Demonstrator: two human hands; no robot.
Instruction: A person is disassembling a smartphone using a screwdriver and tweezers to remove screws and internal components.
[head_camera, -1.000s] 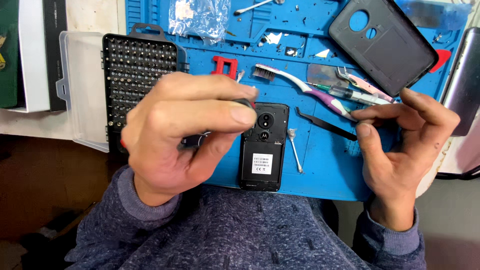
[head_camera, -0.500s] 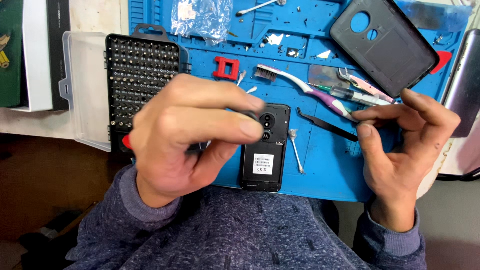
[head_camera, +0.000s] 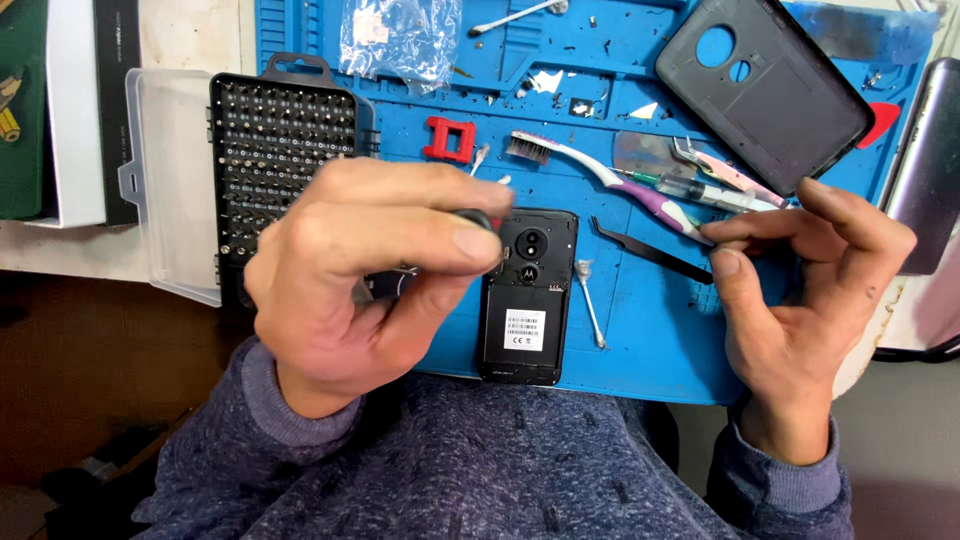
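My left hand (head_camera: 370, 270) is closed around a small screwdriver (head_camera: 478, 218); only its black end shows between thumb and fingers, just left of the phone's top. The black phone (head_camera: 528, 300), with its back cover off, lies camera side up on the blue work mat (head_camera: 640, 340). My right hand (head_camera: 800, 290) hovers to the right of the phone, thumb and forefinger tips pinched together close to the black tweezers (head_camera: 650, 252). I cannot tell whether anything is between those fingertips.
A black bit set (head_camera: 275, 150) with a clear lid stands at the left. On the mat lie a toothbrush (head_camera: 600, 175), a syringe (head_camera: 690, 190), a cotton swab (head_camera: 590, 300), a red clip (head_camera: 449, 138), a plastic bag (head_camera: 400, 40) and the grey back cover (head_camera: 765, 90).
My left hand has drawn slightly to the left, uncovering a little more of the phone's top. The right hand has stayed put.
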